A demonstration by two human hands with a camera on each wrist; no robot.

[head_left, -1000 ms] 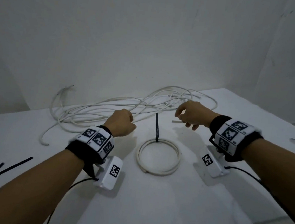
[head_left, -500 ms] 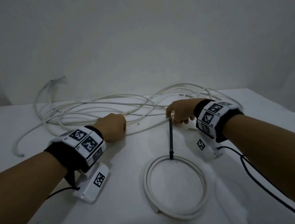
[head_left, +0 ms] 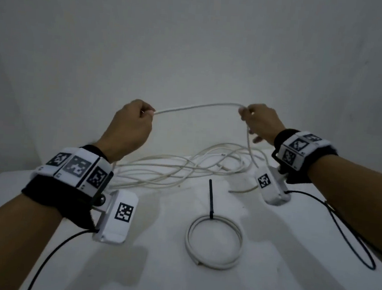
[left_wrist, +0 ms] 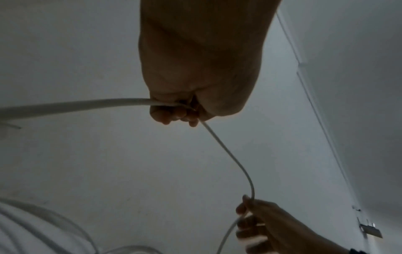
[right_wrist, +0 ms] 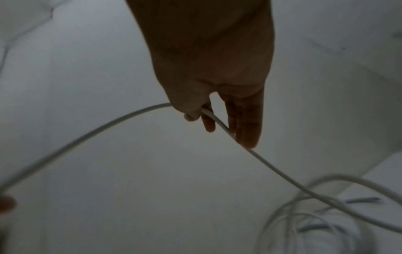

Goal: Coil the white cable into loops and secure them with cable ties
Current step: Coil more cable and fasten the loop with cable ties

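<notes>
**White cable: one coil tied, a big heap still to do**

White cable (head_left: 198,107) hangs in the air between your two hands, up above the table (head_left: 151,275). Your left hand (head_left: 129,125) is a fist, with its fingers (left_wrist: 172,115) curled tight round the cable. From there the cable runs across to your right hand (head_left: 260,125), where the thumb and fingers (right_wrist: 245,123) pinch it. Then it drops down into the loose heap (head_left: 183,167) on the table behind your hands.

One small coil (head_left: 215,241) already lies flat on the table in front of you. A black cable tie (head_left: 210,198) holds it, and the tie's tail sticks up.

So I think you are just starting the next coil. No new loop is made yet. Most of the cable is still a messy heap, and it needs looping and tying.
</notes>
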